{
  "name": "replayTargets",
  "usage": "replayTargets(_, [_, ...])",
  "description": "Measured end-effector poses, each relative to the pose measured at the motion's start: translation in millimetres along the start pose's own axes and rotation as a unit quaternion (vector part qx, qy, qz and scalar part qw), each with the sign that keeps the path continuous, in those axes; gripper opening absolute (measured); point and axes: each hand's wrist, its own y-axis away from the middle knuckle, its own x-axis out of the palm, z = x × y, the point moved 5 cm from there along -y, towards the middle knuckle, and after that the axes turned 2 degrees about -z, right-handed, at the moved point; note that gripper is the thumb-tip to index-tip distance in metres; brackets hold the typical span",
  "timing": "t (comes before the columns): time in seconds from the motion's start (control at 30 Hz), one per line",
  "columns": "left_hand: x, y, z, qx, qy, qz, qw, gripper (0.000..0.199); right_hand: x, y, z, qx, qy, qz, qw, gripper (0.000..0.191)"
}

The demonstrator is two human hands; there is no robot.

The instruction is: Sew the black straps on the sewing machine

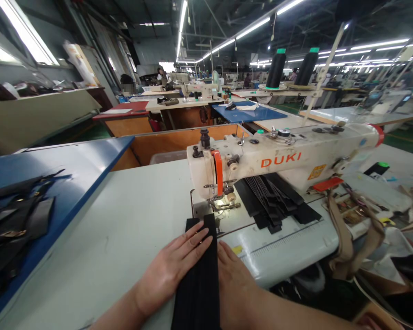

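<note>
Long black fabric strips [201,293] run from the near edge up to the front of the sewing machine [248,156], one lying over the other, with a notch between their far ends. Across their upper part my left hand [170,266] lies flat, fingers stretched out and pressing on the fabric. Against the right edge of the strips rests my right hand [236,277], fingers extended forward; its inner side is partly hidden by the fabric. The presser foot [222,206] is just beyond the strips' far ends, lit by a lamp.
A fanned stack of black pieces [273,201] lies under the machine arm. Black straps with metal fittings [17,224] cover part of the blue table [86,183] at left. Beige straps [342,238] hang at right near a parts tray [353,211]. Thread cones [277,68] stand behind.
</note>
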Motion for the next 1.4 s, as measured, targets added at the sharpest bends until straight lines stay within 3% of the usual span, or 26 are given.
replayTargets(0.23, [11.6,-0.6,17.2,-0.032,0.063,0.048,0.996,0.053,14.4,1.6,-13.8,-0.038,0.000,-0.113,0.993,0.057])
replayTargets(0.4, [15.2,1.7,17.5,-0.019,0.028,0.056,0.998,0.051,16.5,11.3,-21.9,-0.082,0.048,-0.141,0.985,0.047])
replayTargets(0.6, [19.7,2.0,16.7,0.009,-0.060,0.051,0.997,0.049,16.8,21.9,-23.0,-0.109,0.116,-0.197,0.968,0.053])
replayTargets(0.87, [16.4,-0.8,11.4,0.015,-0.101,0.038,0.994,0.051,18.2,21.0,-23.4,-0.108,0.111,-0.164,0.974,0.053])
replayTargets(1.17, [15.2,-2.6,11.9,0.020,-0.093,0.051,0.994,0.054,13.0,22.5,-20.8,-0.112,0.128,-0.225,0.959,0.046])
replayTargets(1.4, [16.7,-3.2,13.4,0.017,-0.086,0.059,0.994,0.052,16.5,23.0,-23.0,-0.115,0.112,-0.181,0.970,0.053])
